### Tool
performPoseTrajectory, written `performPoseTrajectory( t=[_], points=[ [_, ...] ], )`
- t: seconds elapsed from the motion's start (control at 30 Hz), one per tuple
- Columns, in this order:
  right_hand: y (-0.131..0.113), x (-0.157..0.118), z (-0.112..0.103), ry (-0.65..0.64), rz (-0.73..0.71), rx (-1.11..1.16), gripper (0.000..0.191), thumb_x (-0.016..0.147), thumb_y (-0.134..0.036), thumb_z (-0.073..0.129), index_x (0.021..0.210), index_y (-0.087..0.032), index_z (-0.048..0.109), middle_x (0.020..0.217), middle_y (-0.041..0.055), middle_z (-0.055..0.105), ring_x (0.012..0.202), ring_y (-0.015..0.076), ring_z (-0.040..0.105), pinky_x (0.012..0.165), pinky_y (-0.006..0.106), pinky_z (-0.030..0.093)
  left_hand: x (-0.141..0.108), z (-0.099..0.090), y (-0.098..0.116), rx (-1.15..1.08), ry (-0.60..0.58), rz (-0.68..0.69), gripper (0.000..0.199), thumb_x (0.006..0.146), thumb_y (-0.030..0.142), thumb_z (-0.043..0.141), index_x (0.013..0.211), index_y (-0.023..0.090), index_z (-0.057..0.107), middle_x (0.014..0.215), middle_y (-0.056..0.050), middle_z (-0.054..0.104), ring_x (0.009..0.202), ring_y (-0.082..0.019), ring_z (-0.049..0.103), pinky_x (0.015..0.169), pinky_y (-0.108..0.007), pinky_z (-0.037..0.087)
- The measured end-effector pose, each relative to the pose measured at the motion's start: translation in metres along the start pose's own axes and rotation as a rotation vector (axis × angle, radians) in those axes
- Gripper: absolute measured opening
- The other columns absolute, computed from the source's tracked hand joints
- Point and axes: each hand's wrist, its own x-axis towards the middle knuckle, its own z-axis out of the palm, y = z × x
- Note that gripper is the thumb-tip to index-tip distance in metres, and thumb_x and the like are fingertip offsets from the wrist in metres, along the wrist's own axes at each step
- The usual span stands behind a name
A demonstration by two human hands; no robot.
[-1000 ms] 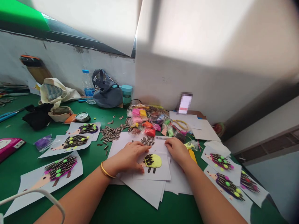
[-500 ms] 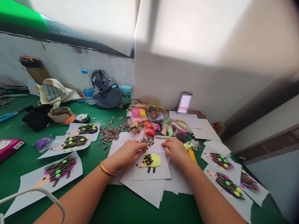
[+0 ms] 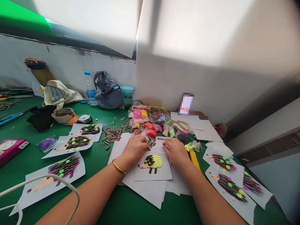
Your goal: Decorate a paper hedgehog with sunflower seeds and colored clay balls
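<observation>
My left hand (image 3: 136, 149) is at the small pile of striped sunflower seeds (image 3: 152, 142) on the white paper, fingers drawn together. A dark seed (image 3: 148, 149) shows at its fingertips. Below lies a sheet with a hedgehog picture (image 3: 156, 161): a yellow-green clay body, a pink face and two dark feet. Several seeds sit on the left part of that body. My right hand (image 3: 175, 151) rests on the sheet's right edge with fingers loosely bent, holding nothing that I can see. A white pen (image 3: 162, 138) lies just beyond it.
Seed-covered hedgehog pictures lie at left (image 3: 63, 168) and right (image 3: 231, 187). A larger seed heap (image 3: 112, 135) is left of the paper. Bagged coloured clay (image 3: 150, 125) sits behind. A white cable (image 3: 47, 178) crosses the front left. A blue bag (image 3: 109, 95) and bottle (image 3: 89, 90) stand by the wall.
My left hand's fingers have drawn in from a stretched position to a more bent one by the seed pile. My right hand stays nearly still. The view has shifted slightly.
</observation>
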Motion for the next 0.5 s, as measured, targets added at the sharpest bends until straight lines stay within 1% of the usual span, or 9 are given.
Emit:
performPoseTrajectory(
  t=[0.1,0.2,0.27,0.33,0.4,0.43,0.5],
  points=[
    [-0.005,-0.001,0.001,0.039,-0.051,0.056,0.017,0.091,-0.022,0.056,0.094,-0.024,0.073,0.103,0.0053,0.071,0.099,0.0227,0.060,0.085,0.034,0.042,0.000,0.000,0.002,0.025,0.016,0.011,0.009,0.086,0.022,0.064,0.087,0.024,0.073,0.088,-0.005,0.066,0.091,-0.023,0.057,0.080,-0.038,0.039],
    [-0.009,-0.001,0.003,0.049,-0.094,0.120,0.016,0.091,-0.021,0.057,0.091,-0.024,0.072,0.096,0.0050,0.071,0.094,0.0215,0.061,0.085,0.033,0.043,0.001,-0.002,0.004,-0.019,0.031,-0.016,0.010,0.085,0.016,0.062,0.088,0.021,0.069,0.085,-0.005,0.068,0.089,-0.022,0.059,0.081,-0.036,0.041],
    [-0.013,-0.001,0.003,0.057,-0.108,0.170,0.014,0.091,-0.022,0.058,0.091,-0.023,0.072,0.092,0.0050,0.071,0.091,0.0214,0.061,0.083,0.033,0.044,0.002,-0.003,0.007,-0.126,0.033,-0.064,0.011,0.086,0.015,0.059,0.089,0.020,0.069,0.084,-0.004,0.069,0.084,-0.020,0.061,0.078,-0.033,0.043],
    [-0.018,-0.002,0.004,0.070,-0.122,0.249,0.013,0.090,-0.023,0.059,0.096,-0.023,0.071,0.093,0.0049,0.071,0.090,0.0215,0.061,0.082,0.034,0.044,0.003,-0.003,0.010,-0.301,0.044,-0.138,0.012,0.087,0.019,0.057,0.091,0.021,0.068,0.086,-0.003,0.071,0.081,-0.018,0.063,0.075,-0.030,0.045],
    [-0.023,-0.004,0.004,0.086,-0.129,0.357,0.014,0.090,-0.024,0.059,0.099,-0.023,0.070,0.096,0.0049,0.072,0.092,0.0214,0.062,0.083,0.034,0.045,0.003,-0.003,0.015,-0.477,0.050,-0.210,0.013,0.089,0.024,0.056,0.095,0.022,0.068,0.091,-0.002,0.073,0.082,-0.017,0.065,0.074,-0.028,0.048],
    [-0.026,-0.004,0.003,0.092,-0.127,0.411,0.014,0.090,-0.025,0.059,0.100,-0.023,0.069,0.097,0.0048,0.072,0.093,0.0212,0.062,0.083,0.034,0.045,0.003,-0.003,0.017,-0.539,0.048,-0.238,0.014,0.089,0.026,0.056,0.096,0.023,0.067,0.092,-0.001,0.073,0.083,-0.017,0.066,0.074,-0.028,0.049],
    [-0.030,-0.006,0.002,0.105,-0.116,0.494,0.014,0.091,-0.025,0.057,0.098,-0.023,0.069,0.097,0.0047,0.072,0.092,0.0211,0.062,0.083,0.034,0.046,0.001,-0.003,0.022,-0.594,0.035,-0.270,0.015,0.088,0.028,0.055,0.096,0.024,0.067,0.093,0.000,0.073,0.085,-0.017,0.067,0.075,-0.028,0.050]
  ],
)
